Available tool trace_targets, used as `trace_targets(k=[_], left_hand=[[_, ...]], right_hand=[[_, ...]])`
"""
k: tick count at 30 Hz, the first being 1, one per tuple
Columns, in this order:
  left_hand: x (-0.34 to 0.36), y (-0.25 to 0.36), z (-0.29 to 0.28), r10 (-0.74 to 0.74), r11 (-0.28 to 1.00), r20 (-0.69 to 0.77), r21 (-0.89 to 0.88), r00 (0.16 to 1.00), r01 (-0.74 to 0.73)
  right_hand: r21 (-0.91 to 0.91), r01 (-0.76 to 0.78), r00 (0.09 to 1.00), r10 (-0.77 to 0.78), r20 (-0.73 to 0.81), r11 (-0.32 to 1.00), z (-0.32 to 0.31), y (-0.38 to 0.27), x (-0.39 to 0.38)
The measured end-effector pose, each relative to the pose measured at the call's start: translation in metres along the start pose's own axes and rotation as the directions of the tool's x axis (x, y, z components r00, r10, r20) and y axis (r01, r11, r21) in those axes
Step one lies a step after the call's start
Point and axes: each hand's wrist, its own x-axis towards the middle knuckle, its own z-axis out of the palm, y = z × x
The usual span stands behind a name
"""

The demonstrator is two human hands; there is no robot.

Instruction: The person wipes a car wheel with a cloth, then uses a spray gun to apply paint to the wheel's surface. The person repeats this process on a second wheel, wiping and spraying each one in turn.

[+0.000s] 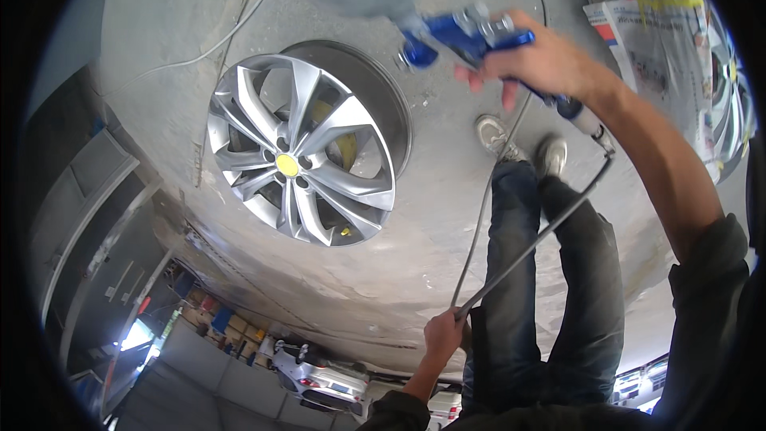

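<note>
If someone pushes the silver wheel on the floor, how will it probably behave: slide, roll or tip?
The wheel lies flat on the concrete floor, spokes up, so it probably would not roll or tip. It looks like bare metal with no tyre, likely rigid and fairly heavy, so a push would probably make it scrape along. The face seems freshly glossy; touching it might mark it.

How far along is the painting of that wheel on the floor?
Looks done: the alloy wheel lies flat on the concrete floor, its spokes an even silver-grey, though whether that is fresh paint cannot be told. In hand: the right hand grips a blue spray gun beside the wheel; the left hand holds its hose clear. No spray is visible. Left: cannot be judged.
</note>
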Motion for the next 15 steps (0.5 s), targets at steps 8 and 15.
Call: trace_targets(k=[8,15], left_hand=[[-0.022,0.07,-0.019,0.036,0.988,-0.039,-0.147,0.999,-0.041],[-0.038,0.137,-0.016,-0.084,0.96,-0.097,-0.276,0.992,0.054]], right_hand=[[-0.092,-0.197,0.962,0.21,0.173,0.976,-0.009,-0.051,0.026],[-0.184,0.113,0.985,-0.087,0.147,0.976,-0.021,-0.114,0.112]])
